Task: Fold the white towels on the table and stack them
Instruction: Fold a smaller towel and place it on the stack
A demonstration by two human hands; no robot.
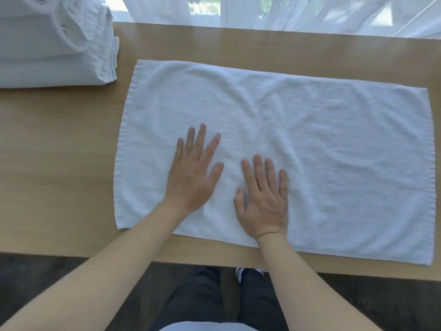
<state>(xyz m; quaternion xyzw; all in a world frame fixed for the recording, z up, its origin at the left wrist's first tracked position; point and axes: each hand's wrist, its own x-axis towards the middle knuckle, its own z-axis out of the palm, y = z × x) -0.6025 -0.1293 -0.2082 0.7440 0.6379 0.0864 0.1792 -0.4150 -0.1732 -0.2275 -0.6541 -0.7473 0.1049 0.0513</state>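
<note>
We see a white towel (pixel 298 151) spread flat on the table (pixel 59 163). Our left hand (pixel 193 175) and right hand (pixel 265 201) lie side by side on its near left part, palms down, fingers straight. A stack (pixel 52 44) of folded towels sits far left
</note>
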